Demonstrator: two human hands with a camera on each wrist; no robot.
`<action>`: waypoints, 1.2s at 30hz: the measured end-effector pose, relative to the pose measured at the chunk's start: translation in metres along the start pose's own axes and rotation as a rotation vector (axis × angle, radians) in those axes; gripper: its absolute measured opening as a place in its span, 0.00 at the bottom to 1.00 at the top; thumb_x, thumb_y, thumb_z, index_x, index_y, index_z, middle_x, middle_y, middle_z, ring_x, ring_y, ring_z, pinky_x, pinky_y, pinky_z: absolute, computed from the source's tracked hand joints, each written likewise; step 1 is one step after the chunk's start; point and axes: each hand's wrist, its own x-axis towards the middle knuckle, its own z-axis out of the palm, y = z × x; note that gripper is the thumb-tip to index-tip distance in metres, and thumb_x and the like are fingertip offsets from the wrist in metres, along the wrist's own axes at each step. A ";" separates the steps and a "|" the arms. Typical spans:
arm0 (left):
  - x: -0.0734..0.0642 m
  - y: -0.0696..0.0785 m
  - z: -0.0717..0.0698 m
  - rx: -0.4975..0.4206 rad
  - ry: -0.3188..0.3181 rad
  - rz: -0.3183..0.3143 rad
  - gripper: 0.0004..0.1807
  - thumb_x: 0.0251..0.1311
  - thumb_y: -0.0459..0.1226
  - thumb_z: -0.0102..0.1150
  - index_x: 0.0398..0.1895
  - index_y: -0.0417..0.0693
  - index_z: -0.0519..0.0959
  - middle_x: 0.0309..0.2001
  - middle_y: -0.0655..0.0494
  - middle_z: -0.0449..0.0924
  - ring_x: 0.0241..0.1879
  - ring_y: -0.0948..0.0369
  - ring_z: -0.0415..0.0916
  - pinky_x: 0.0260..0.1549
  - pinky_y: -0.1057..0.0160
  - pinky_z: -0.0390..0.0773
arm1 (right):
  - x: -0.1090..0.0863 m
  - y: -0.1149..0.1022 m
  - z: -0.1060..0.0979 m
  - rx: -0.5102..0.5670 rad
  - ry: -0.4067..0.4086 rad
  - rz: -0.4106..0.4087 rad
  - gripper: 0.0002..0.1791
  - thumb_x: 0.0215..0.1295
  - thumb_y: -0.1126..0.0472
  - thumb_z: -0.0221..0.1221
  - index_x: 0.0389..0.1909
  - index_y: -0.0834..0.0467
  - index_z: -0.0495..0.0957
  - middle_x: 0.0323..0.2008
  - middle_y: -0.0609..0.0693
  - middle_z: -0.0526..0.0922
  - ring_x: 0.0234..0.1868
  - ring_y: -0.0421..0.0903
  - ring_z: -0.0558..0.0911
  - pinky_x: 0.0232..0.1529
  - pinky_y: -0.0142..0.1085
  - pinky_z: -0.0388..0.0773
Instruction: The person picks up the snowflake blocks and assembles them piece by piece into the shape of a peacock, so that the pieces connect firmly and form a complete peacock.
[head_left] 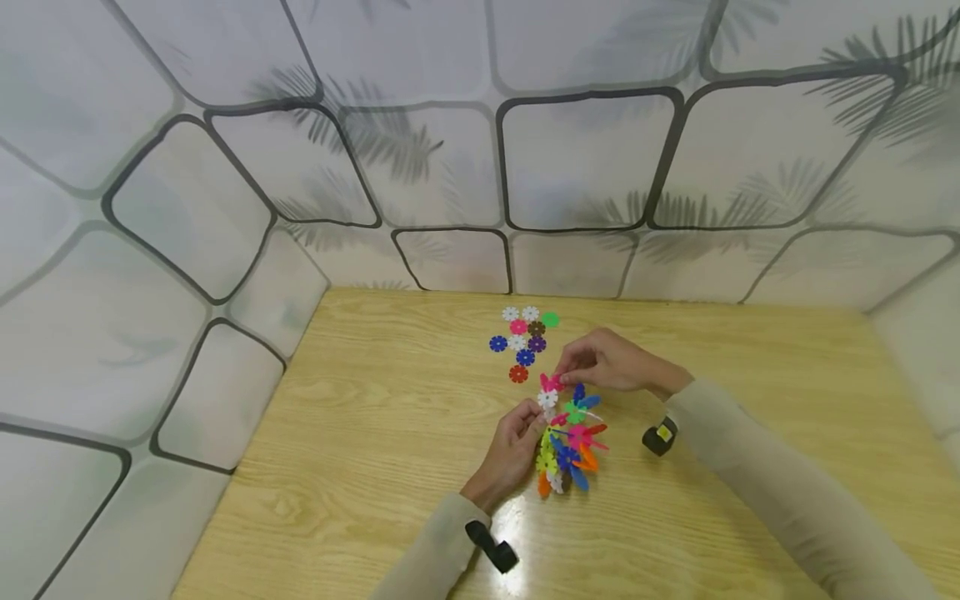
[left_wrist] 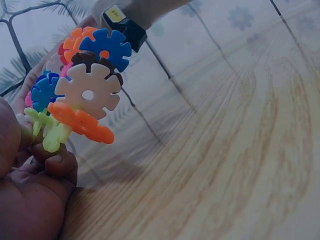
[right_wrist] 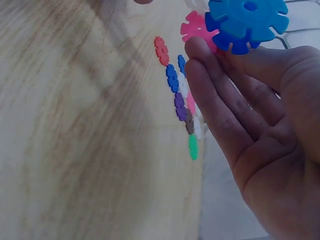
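Note:
A cluster of interlocking notched plastic discs (head_left: 567, 458) in many colours is held up between both hands. My left hand (head_left: 513, 450) grips its left side; in the left wrist view, thumb and fingers pinch near a yellow-green disc (left_wrist: 50, 130). With the fingertips, my right hand (head_left: 611, 362) pinches a pink disc (head_left: 551, 382) at the cluster's top, above a white disc (head_left: 547, 398). The right wrist view shows this pink disc (right_wrist: 196, 29) at the fingertips, partly hidden behind a blue disc (right_wrist: 247, 22).
Several loose discs lie flat beyond the hands, among them a red disc (head_left: 518, 374), a purple disc (head_left: 537, 343) and a green disc (head_left: 551, 320). The wooden table (head_left: 360, 400) meets a patterned wall (head_left: 450, 167) at the back and left.

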 end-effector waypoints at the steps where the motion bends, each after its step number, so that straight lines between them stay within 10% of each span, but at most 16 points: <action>1: 0.000 0.000 0.000 0.008 0.000 -0.005 0.11 0.86 0.32 0.43 0.49 0.29 0.71 0.39 0.65 0.78 0.36 0.70 0.75 0.36 0.73 0.77 | -0.001 0.002 0.000 0.011 0.001 0.004 0.04 0.77 0.65 0.66 0.42 0.59 0.89 0.36 0.52 0.94 0.35 0.42 0.91 0.42 0.42 0.92; 20: 0.000 0.000 -0.001 0.008 -0.035 -0.017 0.13 0.87 0.34 0.44 0.50 0.26 0.70 0.35 0.64 0.76 0.32 0.70 0.72 0.32 0.72 0.74 | 0.008 -0.012 -0.007 -0.127 -0.063 -0.083 0.05 0.75 0.68 0.67 0.39 0.57 0.90 0.37 0.49 0.94 0.37 0.41 0.91 0.40 0.32 0.89; 36: 0.001 -0.004 -0.002 0.014 -0.037 0.015 0.14 0.87 0.33 0.43 0.49 0.25 0.70 0.34 0.63 0.75 0.33 0.71 0.72 0.32 0.73 0.74 | 0.003 -0.001 -0.001 0.022 -0.042 -0.015 0.05 0.78 0.66 0.65 0.43 0.59 0.89 0.36 0.53 0.94 0.35 0.42 0.92 0.39 0.36 0.91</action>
